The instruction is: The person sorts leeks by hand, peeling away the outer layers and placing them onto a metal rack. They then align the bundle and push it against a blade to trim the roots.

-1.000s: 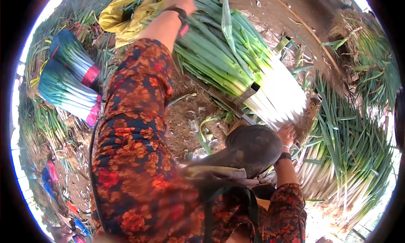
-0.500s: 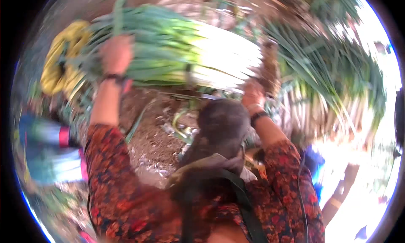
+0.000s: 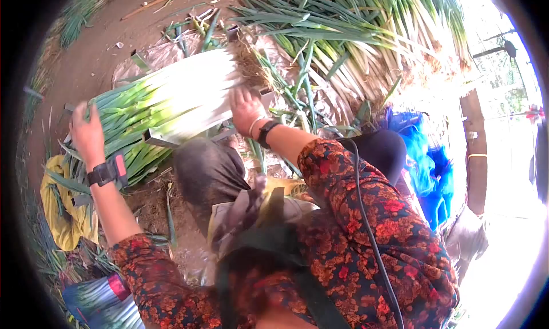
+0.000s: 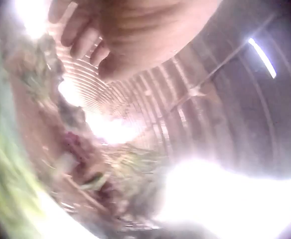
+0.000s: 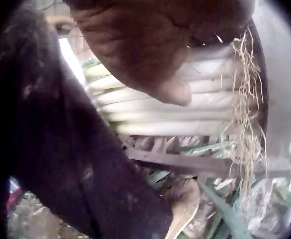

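The right hand [image 3: 247,109], fingers extended, rested on the onion bundle [image 3: 186,86], which lay in the metal rack [image 3: 162,140]. The left hand [image 3: 87,136], fingers parted, was at the rack's opposite, leafy end. Loose stalks [image 3: 354,46] lay beyond the rack.

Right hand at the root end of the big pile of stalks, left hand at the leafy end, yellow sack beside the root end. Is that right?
Not quite: in the head view the yellow sack lies beside the leafy end of the stalks. The right hand and left hand are placed as you say.
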Demonstrator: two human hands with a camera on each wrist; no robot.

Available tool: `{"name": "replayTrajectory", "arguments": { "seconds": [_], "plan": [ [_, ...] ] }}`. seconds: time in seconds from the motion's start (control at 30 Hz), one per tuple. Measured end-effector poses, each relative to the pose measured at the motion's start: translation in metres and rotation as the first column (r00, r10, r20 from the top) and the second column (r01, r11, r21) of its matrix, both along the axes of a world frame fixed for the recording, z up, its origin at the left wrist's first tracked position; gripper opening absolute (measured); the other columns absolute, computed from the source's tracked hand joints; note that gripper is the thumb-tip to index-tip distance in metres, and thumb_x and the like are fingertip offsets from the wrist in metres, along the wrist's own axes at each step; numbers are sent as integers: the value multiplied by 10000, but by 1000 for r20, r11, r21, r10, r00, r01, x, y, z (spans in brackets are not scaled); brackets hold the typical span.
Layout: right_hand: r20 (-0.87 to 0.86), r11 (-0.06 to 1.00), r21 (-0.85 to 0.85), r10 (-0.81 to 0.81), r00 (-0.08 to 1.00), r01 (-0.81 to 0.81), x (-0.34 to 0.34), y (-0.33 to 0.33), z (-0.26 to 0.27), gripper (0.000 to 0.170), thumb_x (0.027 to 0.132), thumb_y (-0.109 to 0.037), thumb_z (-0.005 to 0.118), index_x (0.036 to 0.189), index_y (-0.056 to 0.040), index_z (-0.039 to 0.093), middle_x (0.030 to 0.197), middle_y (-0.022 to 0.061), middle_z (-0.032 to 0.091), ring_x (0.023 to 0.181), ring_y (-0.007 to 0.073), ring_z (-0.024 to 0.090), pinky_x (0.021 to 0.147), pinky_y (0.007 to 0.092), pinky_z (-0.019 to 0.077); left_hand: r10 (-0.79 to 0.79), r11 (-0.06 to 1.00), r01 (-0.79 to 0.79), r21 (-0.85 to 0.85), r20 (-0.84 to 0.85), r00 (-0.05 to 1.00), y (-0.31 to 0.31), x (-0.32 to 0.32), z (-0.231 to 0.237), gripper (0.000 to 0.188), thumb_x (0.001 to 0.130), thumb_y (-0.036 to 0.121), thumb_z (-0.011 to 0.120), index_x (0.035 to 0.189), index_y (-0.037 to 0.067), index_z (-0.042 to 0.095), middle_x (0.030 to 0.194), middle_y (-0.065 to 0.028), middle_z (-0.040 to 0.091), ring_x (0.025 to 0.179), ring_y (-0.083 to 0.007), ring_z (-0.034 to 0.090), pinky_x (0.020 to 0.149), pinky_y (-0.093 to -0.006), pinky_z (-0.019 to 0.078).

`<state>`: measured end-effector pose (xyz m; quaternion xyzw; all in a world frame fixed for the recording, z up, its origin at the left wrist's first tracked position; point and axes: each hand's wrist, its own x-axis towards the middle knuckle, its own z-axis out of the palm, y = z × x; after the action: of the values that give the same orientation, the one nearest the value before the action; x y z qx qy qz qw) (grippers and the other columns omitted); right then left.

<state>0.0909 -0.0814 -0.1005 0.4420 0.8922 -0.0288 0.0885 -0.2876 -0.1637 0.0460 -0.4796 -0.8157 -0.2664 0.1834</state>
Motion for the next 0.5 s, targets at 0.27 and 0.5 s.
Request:
{"name": "replayTrajectory", "arguments": {
  "seconds": [0.27,0.5],
  "plan": [
    [27,665,-724,293,956,-183,95,-178,-145,202,851,-228,566,925,-78,679,1014,172,645,905,362,627,846,468,476,-647,744,463,481,692,321,67,285,20,186,887,210,679,1041,109,655,1054,-22,657,973,-109,595,860,-261,468],
    [39,473,-876,269,962,-97,130,-191,-169,211,859,-227,553,937,-84,688,989,157,655,910,350,633,838,459,484,-481,740,540,401,877,9,112,350,-36,215,901,138,659,1067,13,608,967,-46,650,894,-95,599,800,-234,485]
  ]
}}
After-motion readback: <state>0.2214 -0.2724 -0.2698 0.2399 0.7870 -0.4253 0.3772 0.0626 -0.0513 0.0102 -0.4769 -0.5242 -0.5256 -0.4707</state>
